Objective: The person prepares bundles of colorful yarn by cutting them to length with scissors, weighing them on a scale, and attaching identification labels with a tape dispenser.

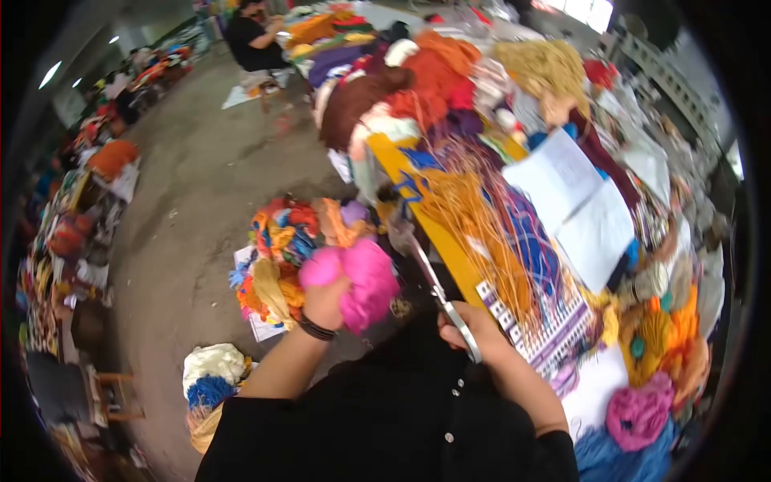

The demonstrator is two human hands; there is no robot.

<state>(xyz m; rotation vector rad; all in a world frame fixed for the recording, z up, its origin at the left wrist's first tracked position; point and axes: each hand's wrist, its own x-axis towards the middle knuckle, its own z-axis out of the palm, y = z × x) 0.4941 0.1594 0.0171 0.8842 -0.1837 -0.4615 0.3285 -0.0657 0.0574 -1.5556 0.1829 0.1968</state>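
My left hand (327, 300) is closed around a bundle of bright pink yarn (371, 285), which bulges out on both sides of the fingers. A dark band circles that wrist. In my right hand (474, 325) is a pair of scissors (434, 281), with the blades pointing up and away beside the table's yellow edge (422, 213). The scissors are apart from the pink yarn. Below and beyond my left hand, a heap of mixed coloured yarn (277, 241) lies low by the floor. Motion blurs my left fingers.
Orange strands (462, 213) and blue strands (526, 233) spread over the table beside an open notebook (574, 209). A purple-and-white strip (554, 329) lies near my right hand. Piled yarn (434, 76) covers the far end, where a person (253, 36) sits. White and blue yarn (213, 369) rests at lower left.
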